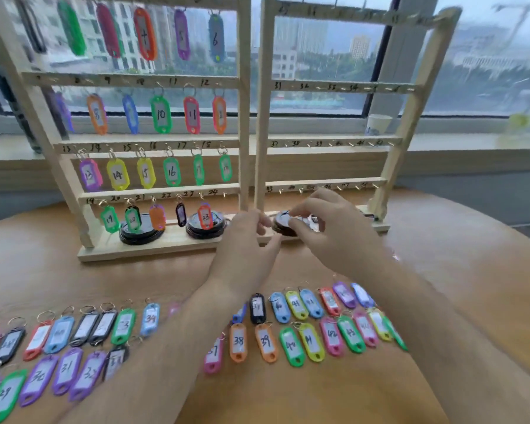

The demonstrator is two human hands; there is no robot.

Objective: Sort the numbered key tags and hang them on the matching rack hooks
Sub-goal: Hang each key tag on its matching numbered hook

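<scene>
Two wooden racks stand side by side on the table. The left rack [147, 142] carries hung coloured key tags [161, 114] numbered up to 23. The right rack [334, 141] has bare hooks labelled from 31 upward. My left hand [242, 249] curls its fingers round the foot of the right rack's left post [261, 133]. My right hand [331, 228] reaches over that rack's base, its fingers curled on a round dark disc [280, 226]. Loose numbered tags lie in rows near me, one group at the left [65, 332] and one at the right [318, 332].
Two black round discs [141, 234] [205, 229] sit on the left rack's base behind the lowest tags. A paper cup [377, 123] stands on the window sill behind the racks. The wooden table [471, 270] curves away at the right.
</scene>
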